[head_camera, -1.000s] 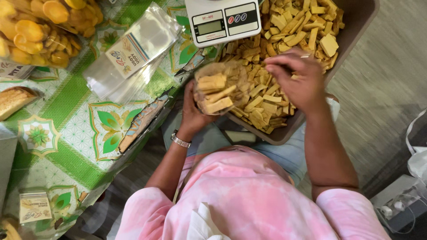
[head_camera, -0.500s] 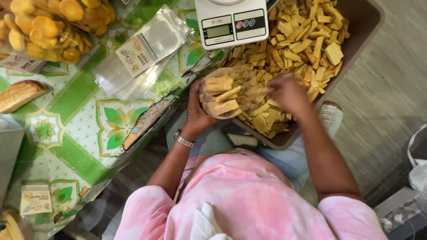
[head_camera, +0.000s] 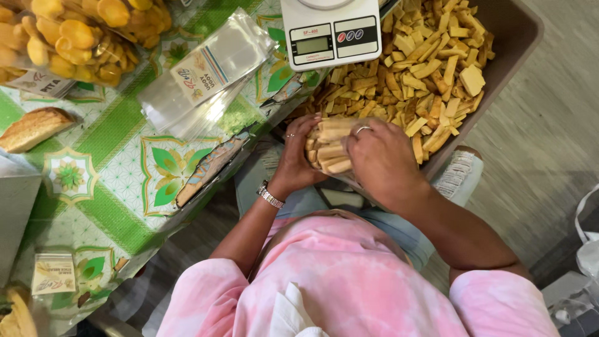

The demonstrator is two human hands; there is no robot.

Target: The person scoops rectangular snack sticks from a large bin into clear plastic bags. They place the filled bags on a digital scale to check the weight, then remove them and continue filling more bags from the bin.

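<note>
Green leaf-print cloth covers our bench (head_camera: 118, 134); grey floor (head_camera: 543, 143) to the right. We're seated with a brown tray (head_camera: 515, 34) of yellow snack sticks (head_camera: 424, 68) on our lap, its far end reaching the bench edge. White scale (head_camera: 331, 30) sits at the tray's top-left corner.

Left hand (head_camera: 296, 156) cups a bundle (head_camera: 329, 148) of sticks from the bench side, grip clamped round it. Looks like a clear bag around the bundle, can't confirm. Right hand (head_camera: 380, 159) closes over the same bundle from the tray side, fingers curled onto the stick ends, ring visible. The bundle sits over the near-left end of the tray, just below the scale, between both palms.

Also on the bench: stack of empty clear bags (head_camera: 206, 72), packed bags of round yellow snacks (head_camera: 75, 37) top-left, bread piece (head_camera: 34, 128) at the left edge, small label card (head_camera: 53, 273).

Risks, our read:
- Sticks look brittle. Squeezing from both sides could snap them.
- The bundle is hand-held only. If either grip loosens, sticks drop back into the tray, or past its near edge to our lap.
- The tray rests on knees. A leg shift tips it and spills onto the floor.
- The scale overhangs the tray. A bump from the right wrist could knock it.
</note>
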